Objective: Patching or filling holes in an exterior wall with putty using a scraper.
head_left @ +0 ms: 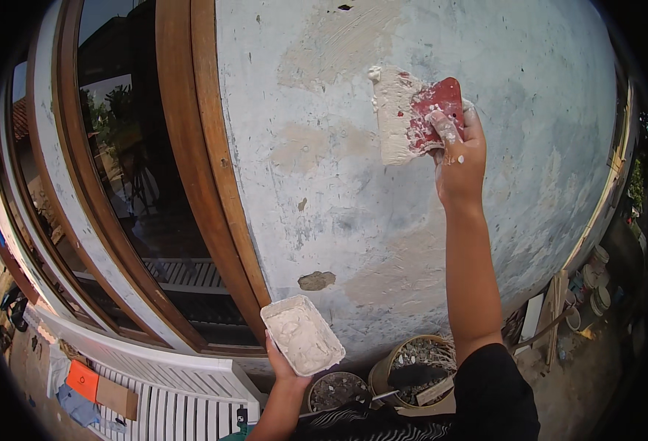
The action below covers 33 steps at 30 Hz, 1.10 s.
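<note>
The left hand [285, 369] had its fingers grasping a white tub [267, 317] of pale putty [304, 338] near the wooden window frame [217, 147], the right hand [460, 163] clasped a putty-laden red scraper [447, 94] by the patched wall [537, 140], and below stood two round pots [376, 379] of gravel [337, 391].

Legible text, numbers or signs: none. On orange box [83, 381], lower left, beside brown box [117, 398] on white bench [184, 416]: one small dark round mark, with tiny trace beneath, both too small to read. On black shirt [496, 389], at lower edge: pale wavy lines, unreadable, pattern or lettering impossible to tell. On pale buckets [600, 299], far right: surfaces too small and blurred for reading.
</note>
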### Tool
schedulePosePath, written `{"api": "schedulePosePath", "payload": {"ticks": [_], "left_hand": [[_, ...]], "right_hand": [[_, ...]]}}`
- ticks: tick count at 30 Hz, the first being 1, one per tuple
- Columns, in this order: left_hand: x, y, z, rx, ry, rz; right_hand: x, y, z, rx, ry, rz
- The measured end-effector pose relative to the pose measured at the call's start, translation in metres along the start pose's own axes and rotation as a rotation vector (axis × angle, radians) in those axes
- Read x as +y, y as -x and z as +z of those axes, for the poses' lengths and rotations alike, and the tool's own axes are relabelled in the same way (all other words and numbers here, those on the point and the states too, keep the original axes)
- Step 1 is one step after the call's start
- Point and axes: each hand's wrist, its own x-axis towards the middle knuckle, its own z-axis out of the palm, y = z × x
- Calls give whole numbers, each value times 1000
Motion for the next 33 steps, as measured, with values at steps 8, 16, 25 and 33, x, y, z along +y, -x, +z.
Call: {"api": "schedulePosePath", "payload": {"ticks": [8, 16, 25, 33], "left_hand": [[12, 2, 1, 26, -9, 91], [17, 5, 1, 16, -3, 121], [16, 5, -4, 56, -25, 93], [17, 6, -7, 60, 4, 112]], "right_hand": [[-14, -102, 51, 58, 777, -638], [-5, -113, 75, -19, 1063, -909], [10, -88, 109, -116, 1331, -1057], [30, -82, 126, -192, 1519, -1045]]}}
